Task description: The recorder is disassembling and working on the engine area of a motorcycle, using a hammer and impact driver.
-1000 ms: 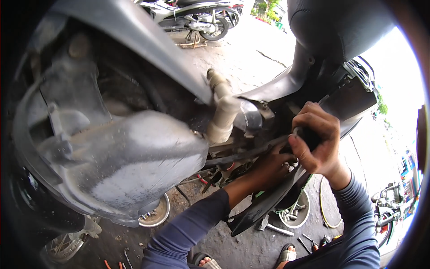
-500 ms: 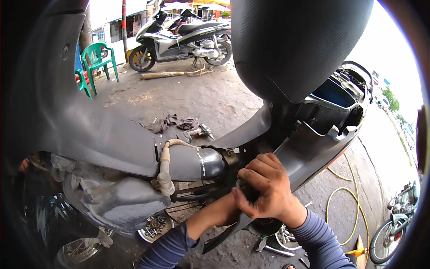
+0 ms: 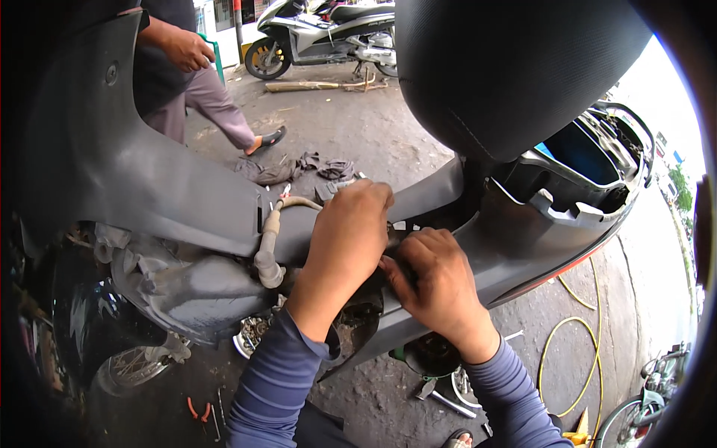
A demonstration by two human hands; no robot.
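Note:
A partly stripped scooter fills the middle of the head view. Its dark grey side panel runs down from under the raised black seat. My left hand reaches over the scooter's middle, its fingers bent down with their tips hidden. Just right of it, my right hand is closed at the front of the side panel, thumb below and fingers curled above. Whatever either hand grips is hidden. A spark plug cap on a tan sleeved cable lies left of my left hand, against the grey centre cover.
Beyond the scooter a person walks by at the far left. Dark rags lie on the ground. Red-handled pliers, a hammer and a yellow hose are on the near side. Another scooter stands behind.
My left hand has come up from beneath the right one to the top of the scooter's middle. The side panel's lower end has shifted. A person has walked into view at the far left.

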